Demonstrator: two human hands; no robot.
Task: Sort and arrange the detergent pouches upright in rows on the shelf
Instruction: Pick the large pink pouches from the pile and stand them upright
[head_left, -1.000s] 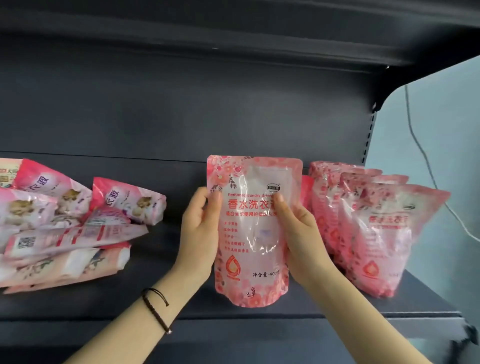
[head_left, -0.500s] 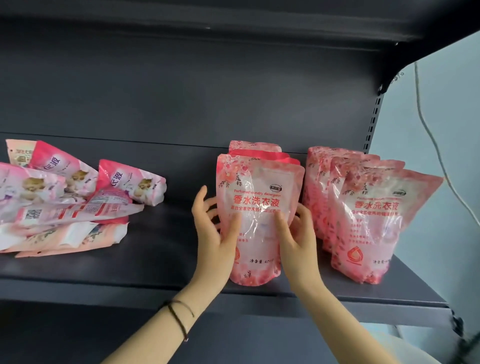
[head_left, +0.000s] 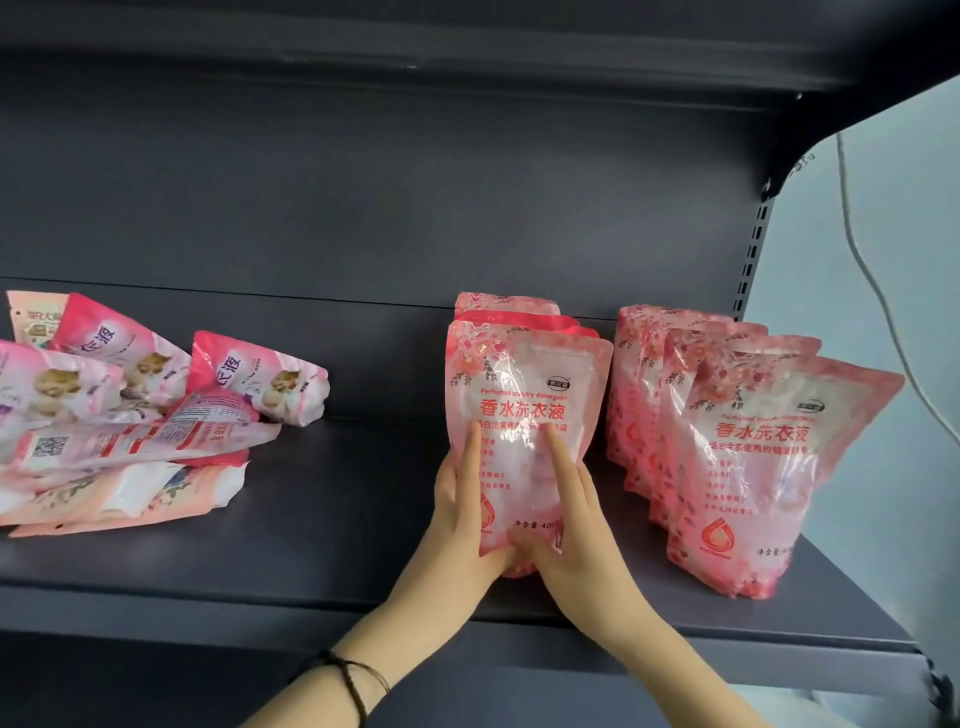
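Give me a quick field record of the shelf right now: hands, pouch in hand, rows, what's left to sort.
left hand: holds the front pouch at its lower left edge
right hand: holds it at the lower right
front pouch: upright on the shelf, heading the middle row
right row: several pouches upright, one behind another
left pile: pouches lying flat, unsorted

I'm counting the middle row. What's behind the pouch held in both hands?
Behind the front pouch, the tops of two more pouches show. Their lower parts, and anything further back, are covered by it.
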